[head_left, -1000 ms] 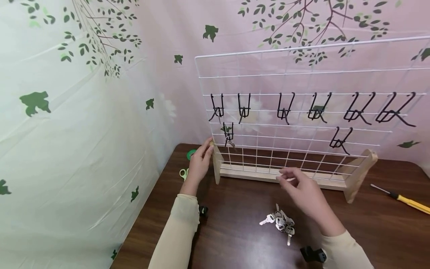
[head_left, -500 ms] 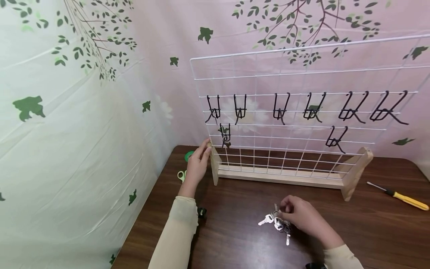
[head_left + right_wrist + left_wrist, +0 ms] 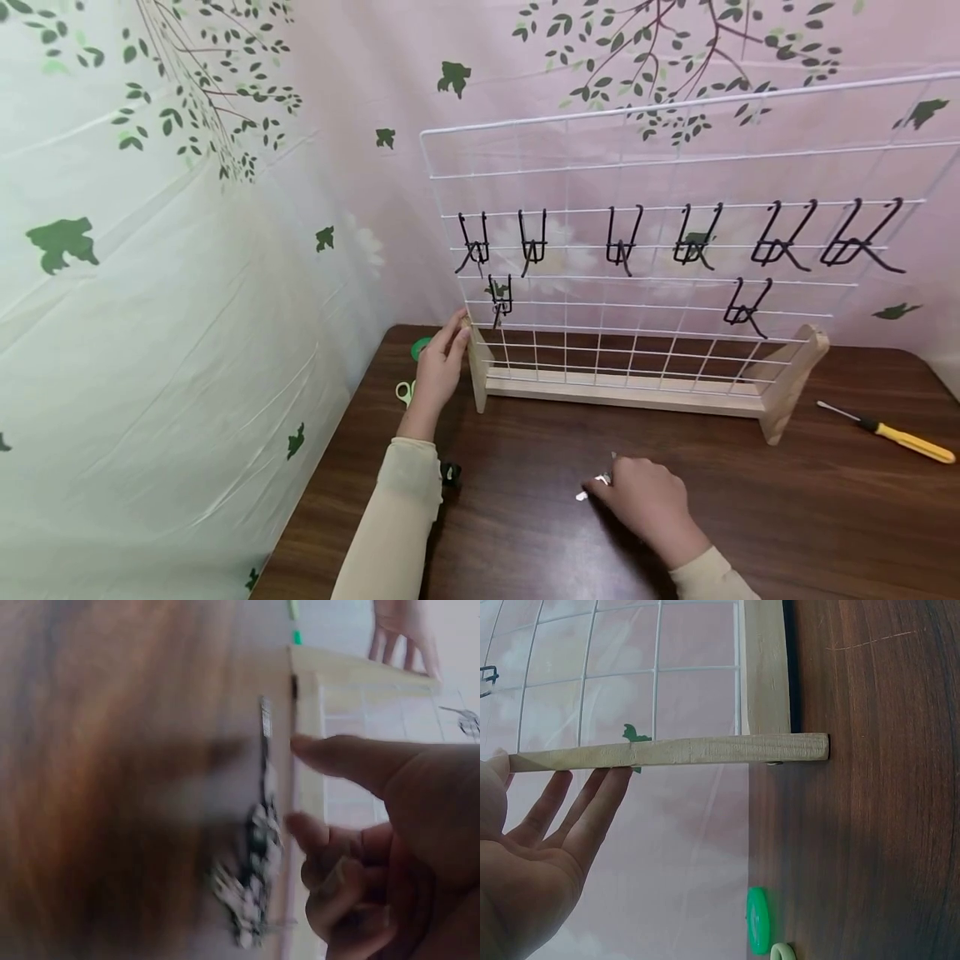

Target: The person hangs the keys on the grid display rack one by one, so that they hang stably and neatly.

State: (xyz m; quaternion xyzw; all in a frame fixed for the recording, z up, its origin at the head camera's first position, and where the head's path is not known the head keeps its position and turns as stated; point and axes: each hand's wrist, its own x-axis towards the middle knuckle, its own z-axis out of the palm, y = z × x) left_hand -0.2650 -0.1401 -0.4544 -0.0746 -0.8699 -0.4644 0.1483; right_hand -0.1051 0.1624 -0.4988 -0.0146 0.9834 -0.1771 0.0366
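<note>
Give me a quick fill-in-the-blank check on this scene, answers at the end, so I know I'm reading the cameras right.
1. In the head view, the left hand touches the wooden panel at the ____ end of the rack.
2. The right hand is at the keys, in ____ of the rack.
3. The upper row of black hooks numbers ____.
4. The screwdriver has a mostly ____ handle.

Missing words: left; front; six; yellow.

The right grip (image 3: 420, 825) hovers, parted, near blurred keys (image 3: 259, 840).
</note>
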